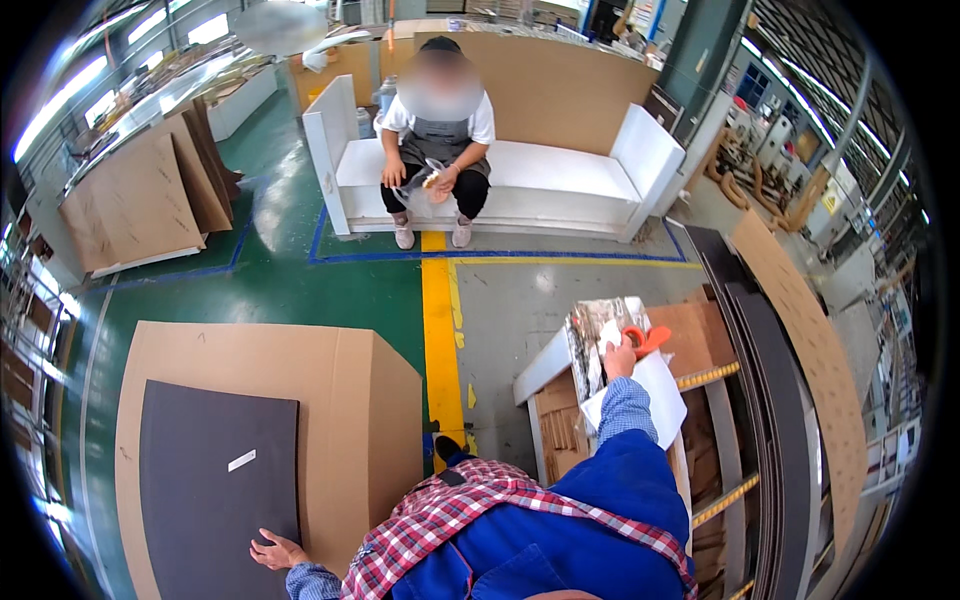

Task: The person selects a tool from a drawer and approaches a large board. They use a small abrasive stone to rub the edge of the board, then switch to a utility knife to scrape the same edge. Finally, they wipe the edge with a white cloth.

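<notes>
My left hand (pixel 278 552) is open, its fingers apart, at the right edge of a dark grey panel (pixel 215 500). The panel lies on a large brown cardboard box (pixel 335 400) and bears a small white label (pixel 242 460). My right hand (pixel 620 358) reaches forward to a cluttered stand top (pixel 585 325), its fingers drawn together beside a small white piece (pixel 609 334) and an orange tool (pixel 648 340) with loop-like handles. What those fingers grip, if anything, is too small to make out. A white sheet (pixel 658 395) lies under my right wrist.
Dark panels (pixel 765 400) and a brown board (pixel 800 370) stand upright on a rack at the right. Ahead, a person (pixel 440 140) sits on a white bench-like unit (pixel 560 175), holding a clear plastic bag (pixel 420 185). Brown boards (pixel 135 205) lean at the far left.
</notes>
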`<state>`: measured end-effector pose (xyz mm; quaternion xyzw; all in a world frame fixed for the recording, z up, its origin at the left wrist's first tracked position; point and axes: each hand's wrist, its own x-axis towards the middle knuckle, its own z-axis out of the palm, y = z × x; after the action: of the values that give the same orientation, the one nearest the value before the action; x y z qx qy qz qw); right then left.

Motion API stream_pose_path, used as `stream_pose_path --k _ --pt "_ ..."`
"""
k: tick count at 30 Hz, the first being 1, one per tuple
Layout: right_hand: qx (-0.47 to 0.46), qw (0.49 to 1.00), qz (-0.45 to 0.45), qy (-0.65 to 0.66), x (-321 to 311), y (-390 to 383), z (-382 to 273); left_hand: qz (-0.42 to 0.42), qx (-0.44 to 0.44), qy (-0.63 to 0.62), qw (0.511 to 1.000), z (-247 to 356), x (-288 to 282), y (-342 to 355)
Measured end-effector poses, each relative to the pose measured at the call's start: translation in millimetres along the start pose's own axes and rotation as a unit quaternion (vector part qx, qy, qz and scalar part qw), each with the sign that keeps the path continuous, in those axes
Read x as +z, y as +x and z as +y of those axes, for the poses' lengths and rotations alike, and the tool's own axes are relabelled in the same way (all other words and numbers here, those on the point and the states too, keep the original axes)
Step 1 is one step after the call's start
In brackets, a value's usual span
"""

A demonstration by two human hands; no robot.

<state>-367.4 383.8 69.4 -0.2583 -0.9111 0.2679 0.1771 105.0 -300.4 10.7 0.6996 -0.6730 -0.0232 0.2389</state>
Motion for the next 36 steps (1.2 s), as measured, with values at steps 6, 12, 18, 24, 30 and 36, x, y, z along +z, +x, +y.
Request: stream_pose_path --k 6,12,18,24,30,36 --pt "-0.023 0.981 -0.149 -0.121 -1.3 18.3 -25.2 -0.028 -0.101 0.045 0.993 -2.1 -21.4 -10.3" --pt "-0.128 0.969 -0.058 -0.201 46.3 44.0 25.7 -0.014 -0.123 -0.011 0.992 -14.4 -1.2 -9.5" --pt "-0.07 0.952 -0.13 -0.268 30.6 37.7 -9.8 -0.015 -0.152 0.023 0.988 -7.4 -9.0 -6.7" --pt "-0.145 0.984 0.107 -0.003 2.1 24.2 -61.5 -0.041 -0.098 0.099 0.989 8.6 -32.4 -13.7" --pt "-0.071 0.92 -0.098 0.372 36.0 -66.5 -145.4 -0.099 -0.1 0.119 0.983 80.5 -61.5 28.1" --pt "-0.163 0.782 -0.466 0.38 108.8 -281.1 -223.4 0.031 -0.123 0.133 0.983 66.5 15.1 42.2"
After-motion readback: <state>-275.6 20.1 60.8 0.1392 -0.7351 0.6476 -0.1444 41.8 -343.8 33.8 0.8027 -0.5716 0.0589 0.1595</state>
